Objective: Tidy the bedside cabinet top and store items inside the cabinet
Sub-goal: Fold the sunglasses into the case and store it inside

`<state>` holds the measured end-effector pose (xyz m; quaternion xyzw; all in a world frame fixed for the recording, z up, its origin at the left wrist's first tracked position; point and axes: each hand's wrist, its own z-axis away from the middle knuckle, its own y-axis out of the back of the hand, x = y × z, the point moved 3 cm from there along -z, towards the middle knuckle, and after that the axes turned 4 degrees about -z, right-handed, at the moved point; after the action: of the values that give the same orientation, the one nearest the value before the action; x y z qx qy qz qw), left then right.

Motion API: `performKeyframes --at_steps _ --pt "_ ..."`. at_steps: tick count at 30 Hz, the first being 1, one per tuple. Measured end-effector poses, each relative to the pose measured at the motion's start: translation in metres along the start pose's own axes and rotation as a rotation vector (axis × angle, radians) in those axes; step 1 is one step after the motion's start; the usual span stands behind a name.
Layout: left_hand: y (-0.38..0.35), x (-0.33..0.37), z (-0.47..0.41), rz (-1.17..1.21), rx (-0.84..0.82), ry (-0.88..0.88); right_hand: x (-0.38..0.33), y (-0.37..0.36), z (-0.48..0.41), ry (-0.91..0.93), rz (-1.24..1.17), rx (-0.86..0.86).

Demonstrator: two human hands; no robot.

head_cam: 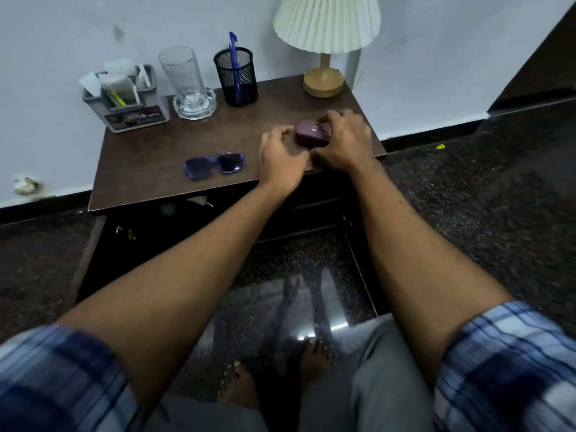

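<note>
A purple glasses case [308,134] lies shut on the dark wooden cabinet top [174,151], near its right front. My right hand [346,141] covers the case's right end, with the fingers curled over it. My left hand [282,154] sits just left of the case, fingers bent and spread, with the fingertips close to its left end. Blue sunglasses [215,165] lie folded on the top to the left of my hands. Below the top, the cabinet stands open, both doors [361,269] swung out.
Along the back stand a grey organiser [131,110] with sachets, a tall glass [184,73] in a glass ashtray, a black mesh pen holder [238,79] with a blue pen, and a lamp [324,79]. My bare feet are on the dark polished floor.
</note>
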<state>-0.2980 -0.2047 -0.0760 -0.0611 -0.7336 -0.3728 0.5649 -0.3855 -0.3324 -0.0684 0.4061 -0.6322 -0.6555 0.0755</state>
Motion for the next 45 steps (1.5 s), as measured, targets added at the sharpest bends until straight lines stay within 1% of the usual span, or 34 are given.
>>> performKeyframes --at_steps 3,6,9,13,16,19,21,24,28,31,36,39,43,45 --pt "-0.017 0.005 -0.02 -0.065 -0.023 0.051 0.007 -0.007 0.001 0.002 0.006 -0.008" --pt "-0.025 -0.002 -0.037 -0.056 -0.038 0.127 0.007 -0.011 -0.002 0.023 -0.02 0.015" --pt "-0.024 -0.013 -0.042 0.004 -0.062 0.179 0.004 -0.009 -0.003 0.051 -0.065 -0.004" --pt "-0.008 -0.023 -0.036 0.138 -0.11 0.166 -0.014 -0.004 0.002 0.178 -0.223 -0.03" --pt "0.019 -0.037 -0.031 0.162 -0.041 0.162 -0.038 -0.001 0.005 0.272 -0.338 -0.078" --pt "0.065 -0.046 -0.012 0.06 0.081 0.178 -0.07 -0.006 0.016 0.374 -0.395 -0.158" --pt "0.095 -0.058 0.001 0.038 0.131 0.2 -0.093 -0.012 0.027 0.433 -0.423 -0.221" --pt "0.131 -0.081 0.029 0.13 0.15 0.237 -0.124 -0.026 0.046 0.525 -0.421 -0.303" --pt "0.151 -0.104 0.059 0.334 0.154 0.285 -0.144 -0.045 0.063 0.621 -0.369 -0.362" --pt "0.155 -0.112 0.057 0.416 0.096 0.284 -0.149 -0.049 0.064 0.633 -0.354 -0.335" --pt "0.154 -0.106 0.048 0.411 -0.024 0.188 -0.144 -0.048 0.059 0.627 -0.355 -0.349" --pt "0.153 -0.107 0.043 0.429 -0.057 0.169 -0.137 -0.049 0.052 0.615 -0.381 -0.376" --pt "0.155 -0.109 0.041 0.386 -0.099 0.113 -0.136 -0.04 0.043 0.573 -0.441 -0.437" --pt "0.154 -0.11 0.042 0.401 -0.129 0.093 -0.135 -0.036 0.038 0.534 -0.468 -0.398"
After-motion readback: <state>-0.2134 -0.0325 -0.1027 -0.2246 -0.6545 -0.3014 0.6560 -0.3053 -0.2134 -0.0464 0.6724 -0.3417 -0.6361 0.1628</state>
